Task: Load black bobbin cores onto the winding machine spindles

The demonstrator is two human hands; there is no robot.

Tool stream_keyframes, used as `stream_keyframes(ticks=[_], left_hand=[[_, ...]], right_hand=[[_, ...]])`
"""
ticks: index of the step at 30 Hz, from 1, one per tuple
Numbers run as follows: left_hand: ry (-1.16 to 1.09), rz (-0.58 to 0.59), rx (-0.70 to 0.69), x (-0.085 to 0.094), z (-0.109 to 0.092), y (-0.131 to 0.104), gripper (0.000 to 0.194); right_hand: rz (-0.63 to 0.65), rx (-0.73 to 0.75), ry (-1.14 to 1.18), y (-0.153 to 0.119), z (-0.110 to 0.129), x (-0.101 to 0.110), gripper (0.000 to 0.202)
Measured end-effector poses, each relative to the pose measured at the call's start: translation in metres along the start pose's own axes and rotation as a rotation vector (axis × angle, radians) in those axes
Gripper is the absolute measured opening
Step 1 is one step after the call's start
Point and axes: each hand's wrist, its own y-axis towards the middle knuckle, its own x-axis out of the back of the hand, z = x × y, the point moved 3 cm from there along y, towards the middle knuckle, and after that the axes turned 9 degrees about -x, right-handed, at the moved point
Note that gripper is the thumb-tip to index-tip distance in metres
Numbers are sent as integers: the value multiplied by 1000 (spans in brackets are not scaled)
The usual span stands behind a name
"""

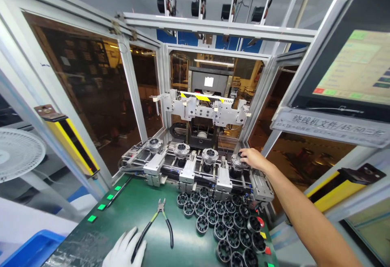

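The right hand (251,158), bare, reached across to the rightmost winding fixture (237,162), its bent fingers at the top of it; whether they gripped the part there could not be told, since the hand covered much of it. Three more winding fixtures (210,156) stood in line to its left, each topped by a round dark-centred part.

The left hand (123,250), in a white glove, lay low on the green worktop (122,214) with one handle of the diagonal cutters (161,207) running against it. Its fingers seemed loosely extended, though how firmly they held that handle could not be told. The cutters pointed away towards the machine, handles spread. To their right, black-and-silver stator cores (233,246) stood crowded together between the cutters and the worktop's right edge.
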Motion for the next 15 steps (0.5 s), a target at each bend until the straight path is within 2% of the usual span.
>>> stream_keyframes(ticks=[4, 8, 11, 12, 13, 15], left_hand=[[18, -7, -10, 2, -1, 2, 38], [25, -24, -26, 5, -3, 4, 38], [29, -34, -34, 6, -4, 4, 38], [32, -38, -35, 5, -4, 4, 38], [33, -40, -32, 4, -4, 3, 38], [27, -32, -14, 1, -4, 1, 37]], right_hand=[[-3, -14, -10, -2, 3, 3, 14], [-123, -69, 0, -26, 9, 15, 37], [-295, -132, 22, -82, 12, 12, 45], [-367, -166, 37, -109, 11, 4, 48], [-501, -191, 121, -140, 10, -5, 48], [-682, -361, 227, -204, 3, -37, 49]])
